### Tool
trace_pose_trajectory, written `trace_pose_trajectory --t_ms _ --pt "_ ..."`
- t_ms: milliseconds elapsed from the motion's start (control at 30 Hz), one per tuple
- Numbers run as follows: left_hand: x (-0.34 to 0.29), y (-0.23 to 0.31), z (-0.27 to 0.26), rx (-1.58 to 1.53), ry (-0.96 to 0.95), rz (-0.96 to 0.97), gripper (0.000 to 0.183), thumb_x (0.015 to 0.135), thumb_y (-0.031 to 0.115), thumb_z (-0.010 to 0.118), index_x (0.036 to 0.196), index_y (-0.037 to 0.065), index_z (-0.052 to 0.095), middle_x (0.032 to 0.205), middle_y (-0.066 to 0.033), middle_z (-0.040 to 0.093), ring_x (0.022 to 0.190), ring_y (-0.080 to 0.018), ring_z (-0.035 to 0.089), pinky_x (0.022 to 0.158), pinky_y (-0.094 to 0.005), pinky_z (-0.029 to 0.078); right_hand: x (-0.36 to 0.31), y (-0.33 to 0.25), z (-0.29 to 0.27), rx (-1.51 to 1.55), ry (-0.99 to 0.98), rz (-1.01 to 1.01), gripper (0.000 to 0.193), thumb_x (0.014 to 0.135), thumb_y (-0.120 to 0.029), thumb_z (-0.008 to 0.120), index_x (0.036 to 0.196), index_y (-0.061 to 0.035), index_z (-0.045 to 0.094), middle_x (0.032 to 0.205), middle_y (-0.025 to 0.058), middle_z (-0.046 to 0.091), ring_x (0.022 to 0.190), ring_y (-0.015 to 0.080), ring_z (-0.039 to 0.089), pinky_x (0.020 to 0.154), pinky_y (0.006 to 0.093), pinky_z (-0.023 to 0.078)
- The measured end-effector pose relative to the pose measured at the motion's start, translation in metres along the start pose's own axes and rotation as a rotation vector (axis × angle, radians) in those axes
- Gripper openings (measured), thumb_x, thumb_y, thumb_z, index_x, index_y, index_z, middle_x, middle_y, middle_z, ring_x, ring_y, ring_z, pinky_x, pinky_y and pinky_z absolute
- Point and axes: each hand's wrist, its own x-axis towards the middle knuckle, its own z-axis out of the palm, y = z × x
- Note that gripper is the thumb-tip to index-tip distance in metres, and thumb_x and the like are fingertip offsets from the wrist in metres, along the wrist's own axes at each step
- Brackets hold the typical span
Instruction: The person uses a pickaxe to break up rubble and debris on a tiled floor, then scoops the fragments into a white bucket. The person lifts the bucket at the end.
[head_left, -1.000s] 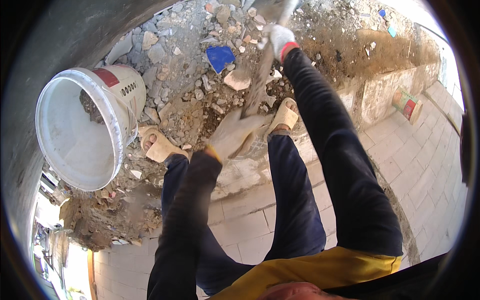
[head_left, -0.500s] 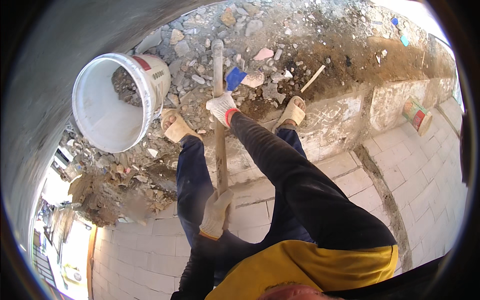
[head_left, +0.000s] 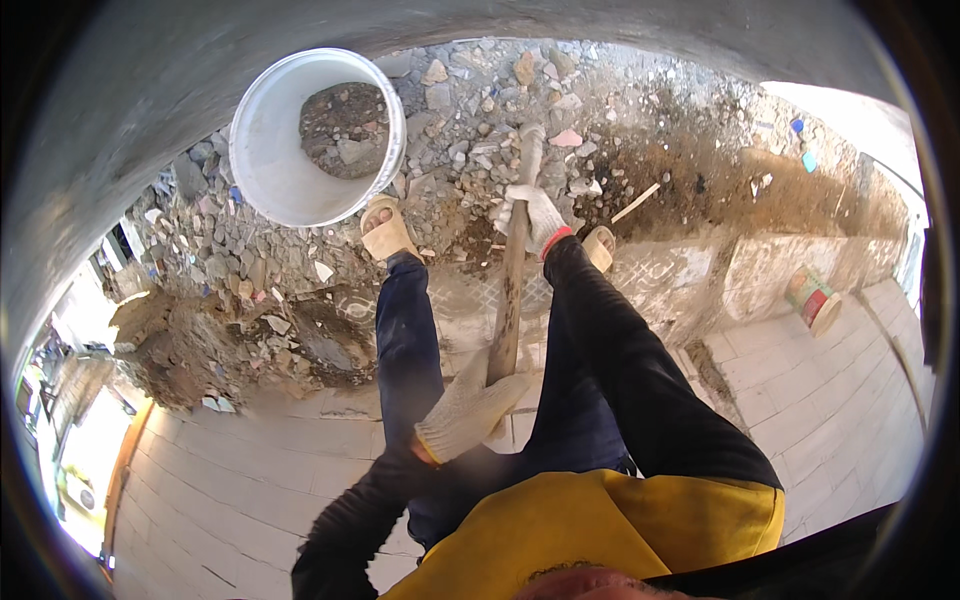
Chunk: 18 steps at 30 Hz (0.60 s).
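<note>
A long wooden tool handle [head_left: 512, 290] runs up from my lap into the rubble between my feet. Near its lower end my left hand [head_left: 475, 408], in a white knitted glove, is closed around it. My right hand [head_left: 537, 215], in a similar glove with a red cuff, grips it higher up. The far end of the tool is greyish and rests among the stones; no working head can be made out there. A white bucket [head_left: 252, 165] with dark rubble [head_left: 345, 132] inside stands tilted left of the handle, beside my left foot [head_left: 386, 230].
Broken stones and soil [head_left: 215, 250] spread along the base of a curved grey wall [head_left: 130, 110]. My right foot [head_left: 600, 246] is on the ledge's edge. Pale tiles [head_left: 260, 460] cover the floor behind, with a small bucket [head_left: 812, 302] lying at the right.
The view has shifted, so the bucket appears further right and higher. The handle now leans right at its far end, both hands still on it. A blue piece beside it no longer shows.
</note>
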Motion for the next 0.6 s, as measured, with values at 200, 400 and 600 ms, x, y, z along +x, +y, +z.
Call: trace_pose_trajectory --t_ms 200,400,600 --pt "-0.106 0.035 -0.04 0.243 -0.101 -0.137 0.063 0.097 0.032 0.075 0.144 -0.001 0.049 0.089 -0.0064 0.06 0.063 -0.016 0.058 0.057 -0.0357 0.048 -0.066 -0.005 0.038 0.12 0.023 -0.185 0.019 0.097 -0.021 0.077 0.101 -0.0128 0.06 0.074 -0.0019 0.056 0.062 0.0182 0.06 0.062 0.0347 0.062" --pt "-0.246 0.063 -0.108 0.991 -0.006 0.106 0.076 0.088 0.04 0.079 0.154 0.008 0.056 0.115 -0.02 0.077 0.092 -0.0448 0.076 0.082 -0.0526 0.06 -0.2 0.021 0.128 0.192 0.097 -0.306 0.018 0.095 -0.015 0.073 0.106 -0.0128 0.059 0.083 0.0012 0.054 0.073 0.0197 0.06 0.075 0.0417 0.062" --pt "-0.407 -0.008 -0.186 1.276 0.77 0.033 0.036 0.08 0.011 0.081 0.115 0.008 0.079 0.105 -0.02 0.078 0.1 -0.043 0.075 0.088 -0.0479 0.06 -0.324 0.075 0.247 0.123 -0.46 -0.172 0.028 0.093 -0.028 0.082 0.101 -0.0067 0.067 0.098 0.0116 0.076 0.105 0.0312 0.077 0.105 0.0526 0.059"
